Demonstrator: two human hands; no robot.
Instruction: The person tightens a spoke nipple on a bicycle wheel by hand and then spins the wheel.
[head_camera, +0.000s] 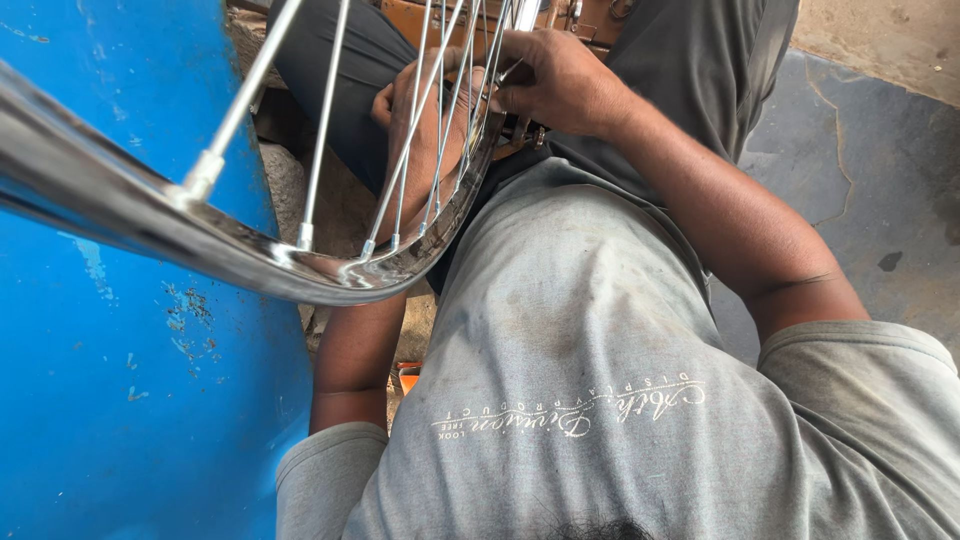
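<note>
A shiny chrome wheel rim (120, 205) curves across the left of the head view, with several thin steel spokes (325, 110) rising from it. My left hand (425, 120) sits behind the spokes with its fingers curled around the rim's far edge. My right hand (555, 80) is just to its right, fingers pinched on a spoke or a small tool near the rim; what exactly it pinches is hidden. My grey shirt (580, 340) fills the lower middle.
A blue painted metal surface (110, 400) with chipped spots stands at the left. Cracked grey stone floor (870, 180) lies at the right. Brown wooden pieces (590, 20) show at the top, behind the hands. A small orange object (408, 375) peeks below my left arm.
</note>
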